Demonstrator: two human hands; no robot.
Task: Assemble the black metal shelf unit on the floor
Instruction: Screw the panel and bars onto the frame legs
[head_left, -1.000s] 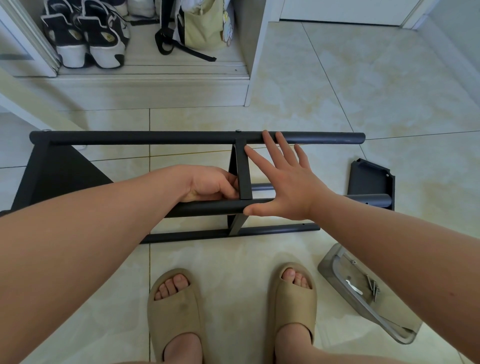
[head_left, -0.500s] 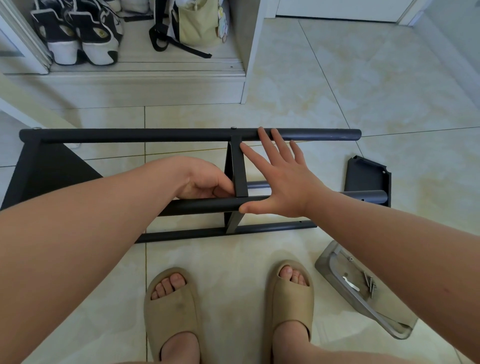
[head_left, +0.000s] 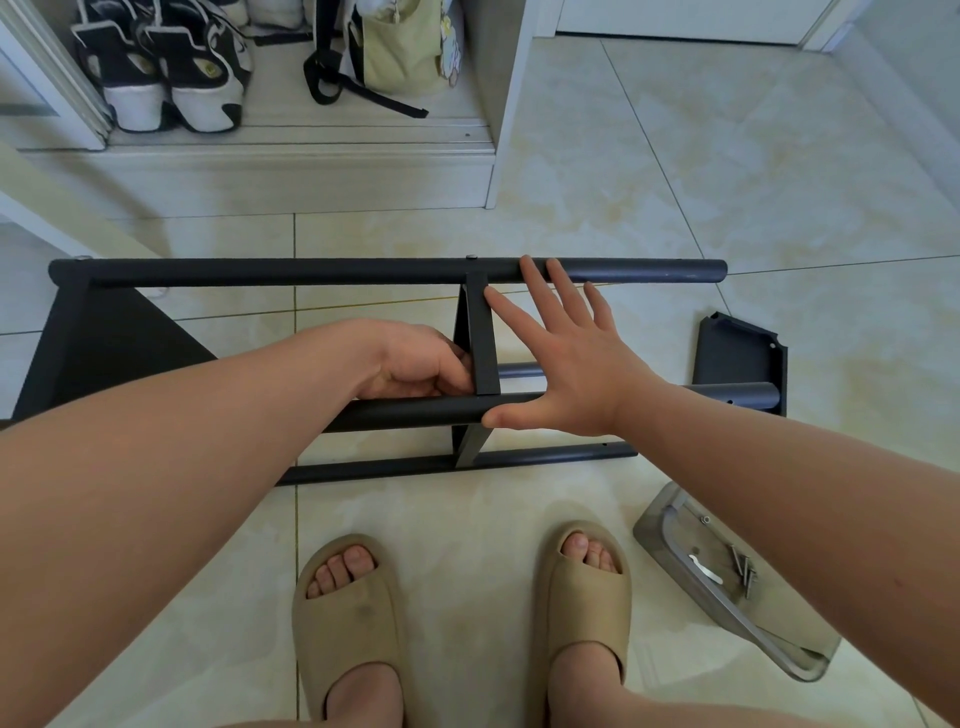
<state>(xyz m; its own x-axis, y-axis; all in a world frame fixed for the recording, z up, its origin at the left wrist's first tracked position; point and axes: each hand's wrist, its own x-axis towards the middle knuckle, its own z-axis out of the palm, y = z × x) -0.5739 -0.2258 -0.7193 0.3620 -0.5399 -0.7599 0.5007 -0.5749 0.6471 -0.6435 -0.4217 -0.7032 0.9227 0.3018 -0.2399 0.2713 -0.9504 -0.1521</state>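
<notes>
Head view is showing the shelf (head_left: 311, 271) lying on its side on the tiled floor, just in front of the person's feet. Four black tubes are running left to right. An end panel (head_left: 104, 343) is sitting fixed at their left ends, and a mid panel (head_left: 482, 338) is spanning between them about halfway along.

The left hand (head_left: 415, 364) is curling its fingers onto the mid panel, just above the near tube (head_left: 415, 410). The right hand (head_left: 571, 374) is lying spread and flat on the other side of that panel. Its fingers are straight and reaching over the far tube, and its thumb is resting along the near tube. It is holding nothing.

Judging from this, the job is looking roughly two-thirds done. Two panels are in place, and the mid panel is probably being squared or steadied. The right tube ends are standing bare. A last panel (head_left: 737, 358) is waiting at those ends, seemingly not fastened.

A clear tray (head_left: 670, 525) is lying near the right foot, with screws (head_left: 743, 566) in it, so fixing is remaining. Beyond the shelf, shoes (head_left: 166, 67) and a bag (head_left: 400, 52) are sitting in an open cupboard.
</notes>
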